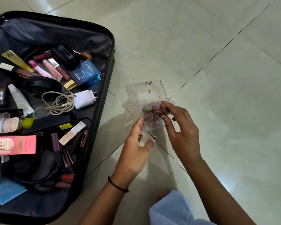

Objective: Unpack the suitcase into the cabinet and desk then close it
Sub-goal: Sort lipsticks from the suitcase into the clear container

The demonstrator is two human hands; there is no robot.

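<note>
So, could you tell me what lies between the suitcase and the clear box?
Head view: only bare floor tile, crossed by a grout line, separates suitcase and clear box.

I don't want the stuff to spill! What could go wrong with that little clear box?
The clear box stands open on the hard floor; the left hand only touches its side, so it might slide or tip. The right hand pinches among tightly packed lipsticks, so pulling one could drag others out.

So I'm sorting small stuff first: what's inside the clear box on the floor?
Upright reddish tubes, one with a green top. The right hand covers the right side of the clear box, so the full count is hidden.
</note>
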